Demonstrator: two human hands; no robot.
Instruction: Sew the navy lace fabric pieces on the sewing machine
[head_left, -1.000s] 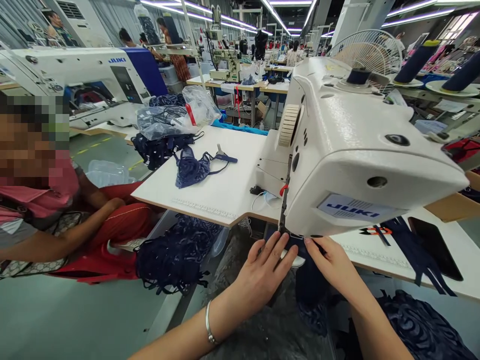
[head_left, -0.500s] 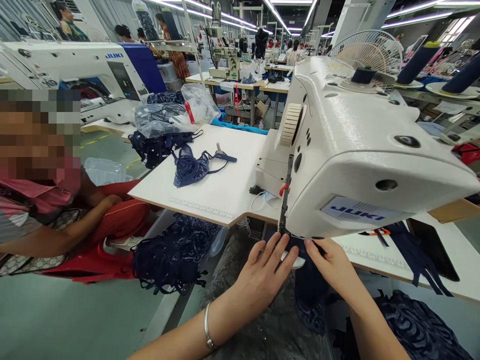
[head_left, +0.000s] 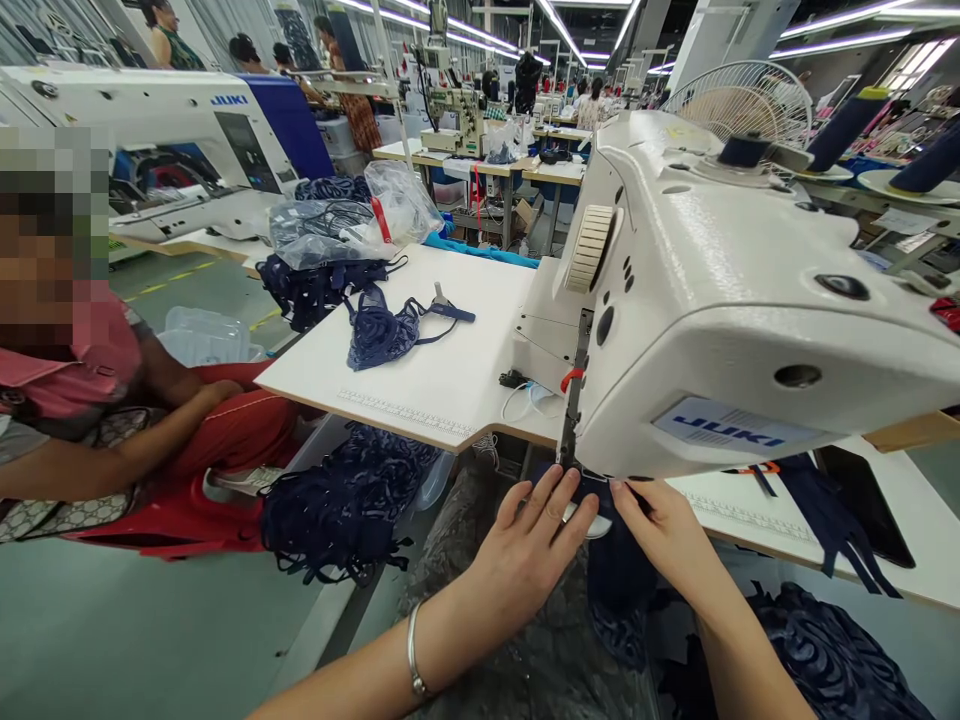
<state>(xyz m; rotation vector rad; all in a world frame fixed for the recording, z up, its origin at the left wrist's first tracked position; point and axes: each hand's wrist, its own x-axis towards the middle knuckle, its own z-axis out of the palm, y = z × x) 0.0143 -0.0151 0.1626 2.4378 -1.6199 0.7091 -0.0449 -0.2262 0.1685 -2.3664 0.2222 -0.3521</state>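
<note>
You're mid-feed: navy fabric (head_left: pixel 619 572) sits under the JUKI sewing machine head (head_left: pixel 712 300) at the table (head_left: pixel 450 395) edge, left hand (head_left: pixel 525 555) flat on it with fingers spread, right hand (head_left: pixel 664 537) fingers pressed together, tips hidden; the next move calls for even two-handed guiding, with fingertips back from the head.

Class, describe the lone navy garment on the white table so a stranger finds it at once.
Left of the big white Juki sewing machine stretches a white table. Near its middle lies a navy lace bra, alone. Unlike the navy heap under the plastic bag behind, it is single and uncovered.
</note>
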